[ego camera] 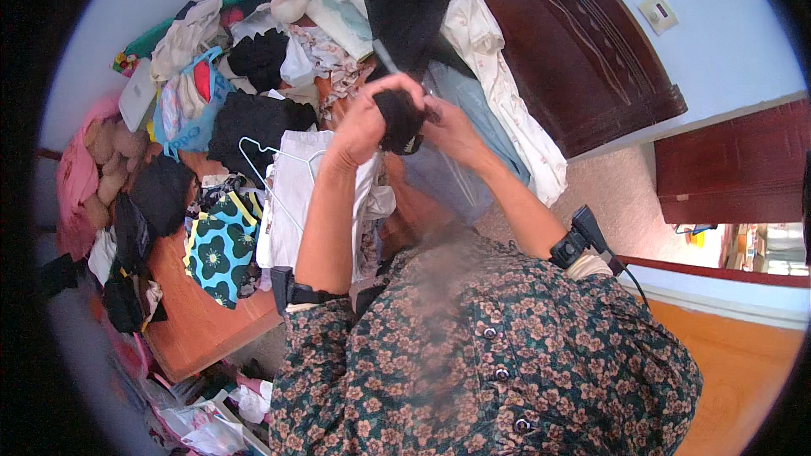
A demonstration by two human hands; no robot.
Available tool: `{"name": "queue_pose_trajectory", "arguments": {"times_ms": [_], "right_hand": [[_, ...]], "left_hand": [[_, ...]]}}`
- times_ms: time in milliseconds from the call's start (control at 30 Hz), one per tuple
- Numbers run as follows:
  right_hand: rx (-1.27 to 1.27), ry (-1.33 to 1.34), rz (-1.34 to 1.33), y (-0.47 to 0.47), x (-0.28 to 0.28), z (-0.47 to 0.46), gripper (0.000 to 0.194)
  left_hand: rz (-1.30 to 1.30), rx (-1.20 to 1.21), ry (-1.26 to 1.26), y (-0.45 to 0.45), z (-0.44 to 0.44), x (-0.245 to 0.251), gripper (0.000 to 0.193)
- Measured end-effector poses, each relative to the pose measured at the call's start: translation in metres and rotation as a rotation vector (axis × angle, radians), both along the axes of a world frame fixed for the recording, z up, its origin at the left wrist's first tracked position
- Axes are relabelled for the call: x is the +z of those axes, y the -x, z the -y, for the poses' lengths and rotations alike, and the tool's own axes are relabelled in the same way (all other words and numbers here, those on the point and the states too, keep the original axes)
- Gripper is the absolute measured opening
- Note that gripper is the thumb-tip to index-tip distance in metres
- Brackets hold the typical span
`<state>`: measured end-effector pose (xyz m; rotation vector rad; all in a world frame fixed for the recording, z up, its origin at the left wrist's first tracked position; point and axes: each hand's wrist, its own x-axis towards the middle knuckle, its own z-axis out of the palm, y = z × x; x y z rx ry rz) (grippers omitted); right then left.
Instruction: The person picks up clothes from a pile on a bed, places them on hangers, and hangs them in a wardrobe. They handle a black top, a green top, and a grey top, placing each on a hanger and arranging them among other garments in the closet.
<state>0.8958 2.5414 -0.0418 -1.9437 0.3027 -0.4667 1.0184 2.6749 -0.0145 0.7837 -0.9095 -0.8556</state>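
Note:
A bunched black fabric item (400, 121) is gripped by my left hand (369, 119), whose fingers curl over its top. My right hand (453, 130) pinches its right side, with the fingertips partly hidden. A pale, blurred strip (385, 56) sticks up just beyond my left hand; what it belongs to is unclear. Below my right hand hangs a see-through plastic sheet or bag (447, 171). Behind my hands, a large black cloth (405, 6) lies over dark wood. To the left, a light blue wire hanger (272, 151) rests across folded white cloth (294, 196).
Heaped clothes cover much of the wooden surface (190, 316), including a blue flowered garment (222, 247). A blue plastic bag (190, 101) holds cloth beside a plush toy (111, 158). White patterned trousers (507, 95) drape near the dark wooden board (557, 44) on the right.

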Motion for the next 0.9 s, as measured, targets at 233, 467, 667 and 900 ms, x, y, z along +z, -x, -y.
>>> {"name": "queue_pose_trajectory", "arguments": {"times_ms": [233,467,667,900], "right_hand": [[-0.151,-0.330,-0.007,-0.001,0.031,0.048,0.019],[-0.291,-0.164,-0.119,0.010,0.052,0.078,0.022],[-0.145,0.245,-0.083,0.024,0.066,0.081,0.022],[-0.450,0.109,-0.042,0.037,0.078,0.094,0.021]], "left_hand": [[-0.554,0.440,-0.238,-0.002,0.022,0.003,0.060],[-0.226,0.351,-0.423,0.011,0.081,-0.005,0.044],[-0.337,0.272,-0.199,-0.002,0.081,0.020,0.024],[-0.003,0.442,0.084,-0.003,0.074,0.038,0.023]]}}
